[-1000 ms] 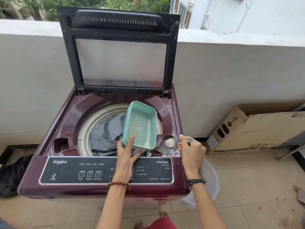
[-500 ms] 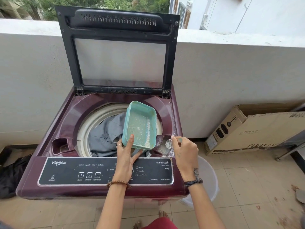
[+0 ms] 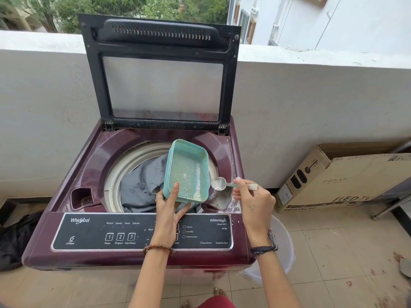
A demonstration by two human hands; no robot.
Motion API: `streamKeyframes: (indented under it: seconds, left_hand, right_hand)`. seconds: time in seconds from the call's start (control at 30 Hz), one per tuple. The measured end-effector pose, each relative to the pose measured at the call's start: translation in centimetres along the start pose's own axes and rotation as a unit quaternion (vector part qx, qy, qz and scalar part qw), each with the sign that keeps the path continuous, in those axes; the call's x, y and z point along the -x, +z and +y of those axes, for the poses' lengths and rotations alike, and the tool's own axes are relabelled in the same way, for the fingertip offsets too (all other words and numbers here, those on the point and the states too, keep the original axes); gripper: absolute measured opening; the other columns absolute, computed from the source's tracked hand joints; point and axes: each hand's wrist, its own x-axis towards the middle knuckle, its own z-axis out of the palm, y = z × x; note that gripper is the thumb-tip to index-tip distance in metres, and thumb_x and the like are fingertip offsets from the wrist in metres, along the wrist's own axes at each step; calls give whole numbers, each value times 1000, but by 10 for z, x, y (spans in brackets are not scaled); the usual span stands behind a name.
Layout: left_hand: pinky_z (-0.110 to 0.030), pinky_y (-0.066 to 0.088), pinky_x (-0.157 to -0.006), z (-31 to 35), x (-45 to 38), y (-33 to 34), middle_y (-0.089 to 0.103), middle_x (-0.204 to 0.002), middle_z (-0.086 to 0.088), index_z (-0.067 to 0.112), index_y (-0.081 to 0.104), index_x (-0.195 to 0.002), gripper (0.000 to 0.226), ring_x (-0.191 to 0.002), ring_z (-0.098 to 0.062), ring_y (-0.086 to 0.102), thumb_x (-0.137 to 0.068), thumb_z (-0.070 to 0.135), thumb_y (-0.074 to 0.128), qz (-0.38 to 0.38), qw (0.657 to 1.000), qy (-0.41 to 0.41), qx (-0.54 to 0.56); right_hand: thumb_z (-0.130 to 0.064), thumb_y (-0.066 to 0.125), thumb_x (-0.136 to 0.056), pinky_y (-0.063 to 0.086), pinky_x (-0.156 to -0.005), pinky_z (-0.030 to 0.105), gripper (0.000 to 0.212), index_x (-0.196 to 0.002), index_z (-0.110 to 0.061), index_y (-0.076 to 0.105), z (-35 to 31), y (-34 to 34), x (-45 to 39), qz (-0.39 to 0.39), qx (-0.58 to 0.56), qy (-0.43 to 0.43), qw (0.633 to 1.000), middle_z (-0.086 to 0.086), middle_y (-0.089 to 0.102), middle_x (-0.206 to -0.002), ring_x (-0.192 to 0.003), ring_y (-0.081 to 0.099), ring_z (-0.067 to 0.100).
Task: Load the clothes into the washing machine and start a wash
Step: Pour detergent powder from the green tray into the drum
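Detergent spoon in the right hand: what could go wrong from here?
1. The spoon hovers above the detergent compartment; powder already lies spilled on the rim around it, so more may miss.
2. The left hand holds the teal container tilted over the drum; leftover powder could slide onto the grey clothes.

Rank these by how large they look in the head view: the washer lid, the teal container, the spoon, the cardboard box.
1. Washer lid, largest.
2. Cardboard box; it is cut off by the frame edge, so its full extent is unsure.
3. Teal container.
4. Spoon, smallest.
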Motion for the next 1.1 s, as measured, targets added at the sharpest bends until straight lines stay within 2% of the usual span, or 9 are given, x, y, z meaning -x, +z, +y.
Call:
streamKeyframes:
  seconds: [0.1, 0.2, 0.37, 0.53, 0.6, 0.73, 0.9, 1.0, 1.1]
  left_hand:
    - [-26, 59, -63, 0, 1, 3, 60, -122, -11, 12, 43, -121, 41, -94, -19, 69, -88, 30, 61, -6, 1000, -16, 25]
    - [-30, 60, -69, -1, 4, 10, 62, -121, -14, 8, 44, -125, 45, -101, -22, 66, -89, 30, 59, -24, 998, -29, 53]
    - [-27, 59, -64, 1, 13, 24, 67, -114, -15, 7, 54, -122, 46, -92, -22, 71, -83, 32, 60, -72, 992, -42, 97]
    - [-26, 58, -64, 2, 15, 30, 68, -110, -16, 5, 54, -122, 40, -89, -21, 71, -91, 29, 56, -69, 992, -44, 93]
    - [-26, 58, -64, 2, 15, 31, 69, -108, -14, 7, 54, -122, 38, -89, -21, 71, -92, 29, 55, -68, 993, -37, 88]
    - [-25, 58, -64, 2, 14, 34, 67, -111, -13, 12, 55, -119, 31, -87, -19, 72, -91, 25, 57, -66, 995, -11, 72]
    - [-25, 58, -64, 0, 14, 38, 64, -115, -12, 15, 51, -126, 38, -85, -18, 72, -89, 21, 58, -69, 996, 3, 52]
    - [-26, 58, -64, 1, 13, 41, 64, -117, -17, 12, 52, -124, 38, -90, -24, 71, -89, 22, 58, -75, 997, -14, 31]
    - [-29, 60, -69, -1, 12, 47, 63, -119, -19, 11, 51, -127, 42, -101, -30, 67, -88, 24, 59, -94, 995, -34, 3]
  right_hand:
    - [-26, 64, -89, 58, -63, 23, 19, -71, -30, 72, -14, 4, 1, 4, -123, 70, 990, -5, 71, -61, -60, 70, 9]
    - [-21, 56, -93, 59, -67, 26, 22, -81, -17, 75, -22, 13, 1, -9, -163, 118, 980, 0, 73, -66, -65, 72, 13]
    - [-16, 51, -94, 57, -67, 21, 21, -96, -17, 72, -27, 31, 11, -23, -250, 187, 950, 0, 74, -77, -76, 72, 15]
    - [-16, 50, -94, 55, -63, 20, 21, -103, -20, 68, -27, 34, 13, -36, -261, 218, 940, -1, 74, -82, -74, 69, 13]
    - [-16, 51, -94, 52, -57, 17, 20, -99, -19, 70, -26, 32, 10, -47, -243, 216, 944, -1, 71, -76, -66, 64, 10]
    - [-23, 55, -92, 48, -51, 12, 17, -93, -22, 72, -19, 26, 7, -61, -174, 181, 966, -7, 65, -63, -51, 55, -1]
    - [-32, 53, -93, 50, -52, 17, 19, -94, -23, 70, -10, 13, 3, -66, -97, 132, 984, -4, 67, -58, -47, 59, 2]
    - [-37, 55, -91, 57, -64, 28, 22, -95, -24, 71, -4, 2, -4, -66, -71, 149, 984, -8, 69, -70, -62, 64, 6]
    - [-36, 59, -90, 58, -72, 29, 17, -96, -25, 71, -1, -11, -15, -117, -148, 205, 960, -6, 70, -90, -87, 66, 12]
